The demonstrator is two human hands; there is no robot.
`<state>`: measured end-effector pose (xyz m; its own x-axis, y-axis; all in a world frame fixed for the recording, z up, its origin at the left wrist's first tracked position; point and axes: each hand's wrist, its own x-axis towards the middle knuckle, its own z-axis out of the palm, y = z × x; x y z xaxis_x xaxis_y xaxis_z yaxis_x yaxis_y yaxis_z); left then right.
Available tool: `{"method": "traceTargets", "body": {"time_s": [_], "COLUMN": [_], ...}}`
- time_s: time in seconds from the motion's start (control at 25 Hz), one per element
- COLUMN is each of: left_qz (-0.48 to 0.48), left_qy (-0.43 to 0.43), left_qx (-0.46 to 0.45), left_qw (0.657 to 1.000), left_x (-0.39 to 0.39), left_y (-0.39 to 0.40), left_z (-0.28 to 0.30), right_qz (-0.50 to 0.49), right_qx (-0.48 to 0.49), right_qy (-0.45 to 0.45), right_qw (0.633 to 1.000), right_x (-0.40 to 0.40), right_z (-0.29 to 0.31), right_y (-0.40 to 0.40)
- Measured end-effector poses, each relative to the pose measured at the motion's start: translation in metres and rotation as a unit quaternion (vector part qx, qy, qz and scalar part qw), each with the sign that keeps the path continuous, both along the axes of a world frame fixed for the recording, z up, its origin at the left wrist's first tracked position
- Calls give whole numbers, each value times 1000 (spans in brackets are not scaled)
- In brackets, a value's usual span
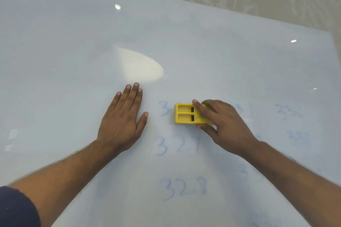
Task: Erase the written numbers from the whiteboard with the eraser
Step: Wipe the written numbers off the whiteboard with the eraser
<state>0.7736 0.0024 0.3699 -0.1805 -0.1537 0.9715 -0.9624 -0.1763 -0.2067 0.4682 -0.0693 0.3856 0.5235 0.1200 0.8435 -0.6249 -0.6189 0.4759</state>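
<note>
right hand (224,123) fingers (198,107) grip yellow hollow-backed plastic eraser (186,114) by its long sides, flat on glossy whiteboard (73,42) | left hand (122,116) flat, fingers straight, steadying | eraser likely light, rigid, slides easily | faint blue numbers (181,188) remain

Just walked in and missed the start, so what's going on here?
A person is wiping blue numbers off a whiteboard. The right hand grips a yellow eraser on the top row, beside a leftover 3. The left hand lies flat on the board. Other numbers, like 328, remain.
</note>
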Motion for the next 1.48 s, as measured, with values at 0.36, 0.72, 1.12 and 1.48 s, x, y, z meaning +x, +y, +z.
{"method": "traceTargets", "body": {"time_s": [0.36,0.72,1.12,1.48], "left_qz": [35,42,32,22], "left_qy": [-11,-10,-28,-48], "left_qx": [-6,5,-11,-30], "left_qw": [999,999,999,998], "left_x": [3,3,5,7], "left_y": [-3,-3,-6,-10], "left_z": [-5,-7,-10,-15], "right_qz": [60,45,54,44], "right_qx": [8,-43,-16,37], "right_qy": [-20,33,4,-87], "right_qw": [998,998,998,995], "right_x": [49,4,42,65], "right_z": [47,21,1,28], "right_y": [-11,-29,-12,7]}}
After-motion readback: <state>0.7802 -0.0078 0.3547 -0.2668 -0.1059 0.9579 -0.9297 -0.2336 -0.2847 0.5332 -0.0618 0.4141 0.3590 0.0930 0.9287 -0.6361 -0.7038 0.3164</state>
